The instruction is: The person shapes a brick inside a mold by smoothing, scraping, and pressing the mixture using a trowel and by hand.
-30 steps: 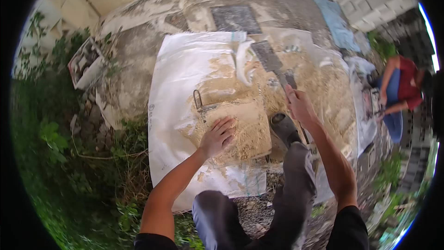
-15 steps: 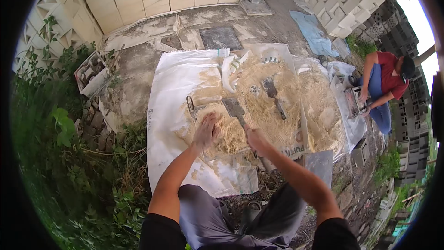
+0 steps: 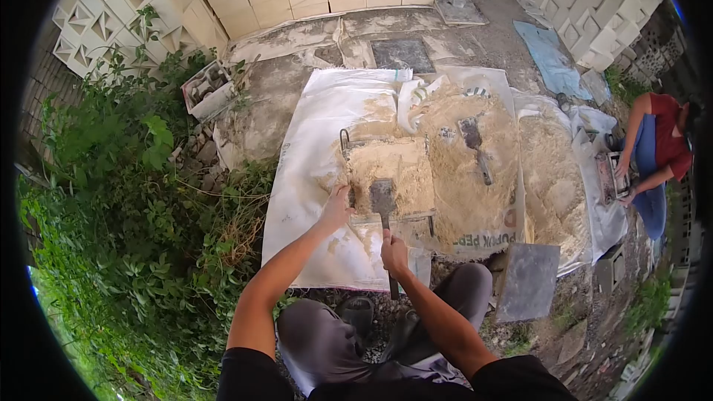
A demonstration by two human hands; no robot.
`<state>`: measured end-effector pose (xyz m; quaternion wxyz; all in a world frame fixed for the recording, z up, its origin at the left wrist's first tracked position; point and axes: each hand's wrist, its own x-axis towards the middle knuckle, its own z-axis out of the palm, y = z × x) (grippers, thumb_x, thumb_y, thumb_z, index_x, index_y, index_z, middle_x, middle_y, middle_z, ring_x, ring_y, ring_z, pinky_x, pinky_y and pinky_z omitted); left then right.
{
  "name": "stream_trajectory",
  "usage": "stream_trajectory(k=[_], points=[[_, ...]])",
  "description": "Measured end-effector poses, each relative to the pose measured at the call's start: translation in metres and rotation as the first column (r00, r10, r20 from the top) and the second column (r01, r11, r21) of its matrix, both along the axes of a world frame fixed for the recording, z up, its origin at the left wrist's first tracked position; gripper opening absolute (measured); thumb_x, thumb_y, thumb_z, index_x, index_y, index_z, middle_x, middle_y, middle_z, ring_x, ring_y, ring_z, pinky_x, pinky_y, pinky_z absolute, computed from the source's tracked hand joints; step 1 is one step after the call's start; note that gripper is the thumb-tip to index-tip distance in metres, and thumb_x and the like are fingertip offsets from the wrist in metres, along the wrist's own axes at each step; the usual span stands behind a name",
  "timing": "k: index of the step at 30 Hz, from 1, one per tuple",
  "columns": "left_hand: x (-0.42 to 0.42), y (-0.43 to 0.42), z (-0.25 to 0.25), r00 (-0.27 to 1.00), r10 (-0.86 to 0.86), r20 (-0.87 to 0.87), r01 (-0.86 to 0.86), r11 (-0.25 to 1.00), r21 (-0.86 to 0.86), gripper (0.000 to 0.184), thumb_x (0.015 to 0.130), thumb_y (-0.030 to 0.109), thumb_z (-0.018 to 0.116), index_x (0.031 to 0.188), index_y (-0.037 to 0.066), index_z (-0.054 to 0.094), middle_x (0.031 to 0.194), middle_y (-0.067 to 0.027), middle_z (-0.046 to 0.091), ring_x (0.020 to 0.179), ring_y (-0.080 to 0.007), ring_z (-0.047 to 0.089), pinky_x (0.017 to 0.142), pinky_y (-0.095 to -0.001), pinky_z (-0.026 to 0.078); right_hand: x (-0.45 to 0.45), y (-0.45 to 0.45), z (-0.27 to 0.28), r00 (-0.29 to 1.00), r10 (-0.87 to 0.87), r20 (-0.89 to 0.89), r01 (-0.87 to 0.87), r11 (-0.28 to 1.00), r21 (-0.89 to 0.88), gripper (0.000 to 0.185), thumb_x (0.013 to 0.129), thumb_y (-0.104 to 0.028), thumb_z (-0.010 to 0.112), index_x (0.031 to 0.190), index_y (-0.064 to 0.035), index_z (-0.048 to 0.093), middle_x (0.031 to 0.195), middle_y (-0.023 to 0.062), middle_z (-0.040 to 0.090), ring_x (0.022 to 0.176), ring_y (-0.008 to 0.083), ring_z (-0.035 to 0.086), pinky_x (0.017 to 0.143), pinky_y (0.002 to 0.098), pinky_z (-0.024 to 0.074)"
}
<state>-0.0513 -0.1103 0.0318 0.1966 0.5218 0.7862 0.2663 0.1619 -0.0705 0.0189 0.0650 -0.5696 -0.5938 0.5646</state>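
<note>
A square mould lies on the white sack, filled nearly level with pale sandy mix. At its left side rises a metal loop handle. My left hand is closed on the mould's left edge, its fingertips partly hidden. My right hand is wrapped round the handle of a trowel, whose flat blade rests on the mix towards the front of the mould. A second trowel lies on the loose sandy mix right of the mould.
White sacks spread under the work. A grey slab leans at the front right, and a dark square plate lies behind. Plants crowd the left, near a box. A person in a red shirt works at far right.
My left hand has moved off the mix to the mould's left edge. The trowel has swung upright onto the mix, which is now flatter with the mould's outline showing. The view has shifted left.
</note>
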Motion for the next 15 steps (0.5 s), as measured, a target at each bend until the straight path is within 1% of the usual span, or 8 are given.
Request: stream_trajectory(k=[2, 5, 8, 10, 12, 13, 14, 15], points=[[0.014, -0.004, 0.002, 0.966, 0.166, 0.198, -0.145, 0.983, -0.115, 0.075, 0.069, 0.008, 0.077, 0.134, -0.004, 0.041, 0.125, -0.0234, 0.05, 0.115, -0.0376, 0.051, 0.097, -0.0405, 0.044, 0.012, -0.004, 0.013, 0.999, 0.041, 0.02, -0.041, 0.999, -0.004, 0.059, 0.098, -0.046, 0.039, 0.084, 0.0064, 0.063, 0.075, 0.0305, 0.062, 0.076, 0.0448, 0.062, 0.073, 0.0493, 0.0443], [0.012, -0.006, 0.001, 0.963, 0.142, 0.229, -0.093, 0.973, -0.211, 0.085, 0.065, 0.009, 0.081, 0.138, -0.002, 0.039, 0.118, -0.0215, 0.057, 0.111, -0.0368, 0.055, 0.095, -0.04, 0.045, 0.009, 0.004, 0.054, 0.999, 0.023, 0.049, -0.024, 1.0, 0.02, 0.06, 0.098, -0.046, 0.039, 0.085, 0.0071, 0.064, 0.076, 0.0299, 0.063, 0.076, 0.0438, 0.062, 0.073, 0.0484, 0.0447], [0.006, -0.005, 0.013, 0.959, 0.144, 0.243, -0.074, 0.958, -0.276, 0.09, 0.062, 0.011, 0.083, 0.14, 0.004, 0.039, 0.123, -0.0179, 0.057, 0.111, -0.0349, 0.056, 0.093, -0.0395, 0.046, 0.005, 0.003, 0.059, 1.0, 0.006, -0.008, -0.006, 0.998, 0.069, 0.062, 0.097, -0.049, 0.04, 0.086, 0.0074, 0.064, 0.077, 0.0297, 0.063, 0.078, 0.0435, 0.063, 0.074, 0.0487, 0.0452], [0.002, -0.006, 0.017, 0.973, 0.12, 0.198, -0.068, 0.965, -0.252, 0.091, 0.062, 0.011, 0.084, 0.141, 0.006, 0.04, 0.123, -0.0165, 0.057, 0.112, -0.0338, 0.056, 0.093, -0.0392, 0.046, -0.001, -0.006, 0.035, 0.983, -0.08, -0.166, 0.087, 0.995, 0.037, 0.063, 0.097, -0.05, 0.04, 0.086, 0.0076, 0.064, 0.077, 0.0294, 0.063, 0.077, 0.0436, 0.062, 0.073, 0.0486, 0.045], [0.003, -0.008, 0.007, 0.98, 0.1, 0.171, -0.06, 0.973, -0.224, 0.092, 0.061, 0.012, 0.084, 0.141, 0.009, 0.04, 0.124, -0.0152, 0.057, 0.112, -0.0327, 0.056, 0.092, -0.0389, 0.046, 0.0, -0.016, 0.004, 0.995, -0.048, -0.089, 0.057, 0.993, 0.107, 0.063, 0.097, -0.05, 0.04, 0.085, 0.0075, 0.064, 0.076, 0.0294, 0.062, 0.076, 0.0443, 0.062, 0.071, 0.049, 0.0446], [0.001, -0.014, -0.002, 0.981, 0.069, 0.18, -0.039, 0.986, -0.164, 0.091, 0.062, 0.011, 0.083, 0.142, 0.009, 0.039, 0.123, -0.015, 0.057, 0.112, -0.0316, 0.056, 0.092, -0.039, 0.047, 0.002, -0.023, -0.005, 1.0, -0.011, -0.009, 0.013, 0.986, 0.168, 0.063, 0.097, -0.05, 0.04, 0.084, 0.0074, 0.064, 0.076, 0.0294, 0.062, 0.075, 0.0451, 0.061, 0.07, 0.0494, 0.0442], [-0.004, -0.014, -0.011, 0.983, 0.039, 0.182, -0.022, 0.995, -0.095, 0.091, 0.062, 0.01, 0.082, 0.143, 0.009, 0.039, 0.123, -0.0149, 0.057, 0.112, -0.0305, 0.056, 0.091, -0.039, 0.047, 0.003, -0.022, -0.013, 1.0, -0.016, -0.007, 0.017, 0.984, 0.175, 0.063, 0.097, -0.05, 0.04, 0.084, 0.0074, 0.064, 0.076, 0.0294, 0.062, 0.075, 0.0451, 0.061, 0.07, 0.0494, 0.0442], [-0.005, -0.013, -0.01, 0.982, 0.036, 0.183, -0.019, 0.996, -0.09, 0.091, 0.062, 0.01, 0.082, 0.143, 0.009, 0.039, 0.123, -0.0149, 0.057, 0.112, -0.0305, 0.056, 0.091, -0.039, 0.047, 0.004, -0.02, -0.011, 0.999, -0.022, -0.024, 0.027, 0.975, 0.222, 0.064, 0.097, -0.05, 0.042, 0.077, 0.0076, 0.06, 0.066, 0.0266, 0.057, 0.064, 0.0383, 0.054, 0.064, 0.0471, 0.0427]])
